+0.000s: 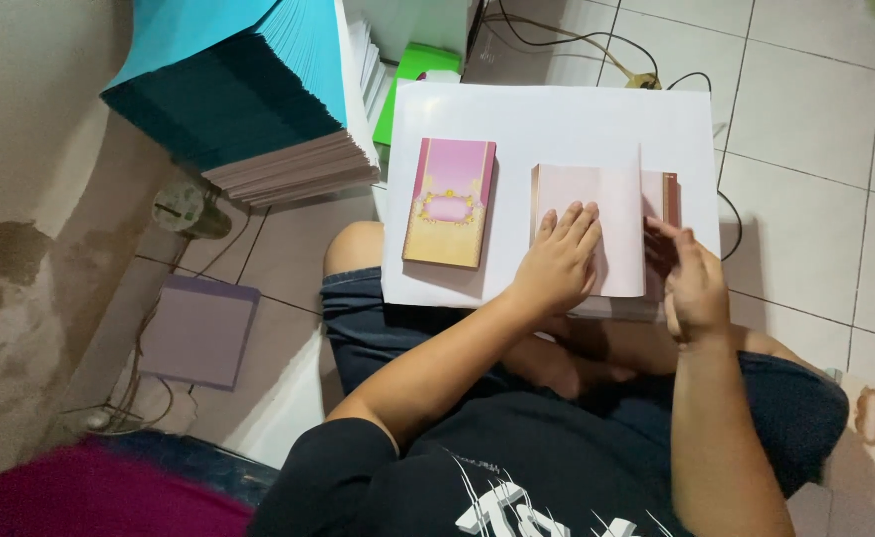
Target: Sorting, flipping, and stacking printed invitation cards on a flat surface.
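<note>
Nearest, the person sits cross-legged on the tiled floor in a black shirt and dark shorts, with a large white board (557, 119) resting across the knees as a work surface. Just beyond the lap, the left hand (559, 261) lies flat with fingers spread on a pale pink sheet (596, 199), pinning it down on the board. Beside it, the right hand (694, 283) has its fingers partly curled at the sheet's right edge, where a small stack of pink cards (668, 194) with a brown border shows underneath; whether it pinches anything there I cannot tell. By the look of it, the step in hand is laying or folding the pale sheet over that stack and lining up the edges. A next move would call for keeping the left palm steady so the sheet does not slide while the right fingers work along the edge.

Further left on the board sits a finished-looking pink and gold card stack (449, 202), well apart from both hands. Beyond, at the far left, a tall pile of teal paper (248, 89) stands on the floor, with cables trailing across the tiles behind the board
</note>
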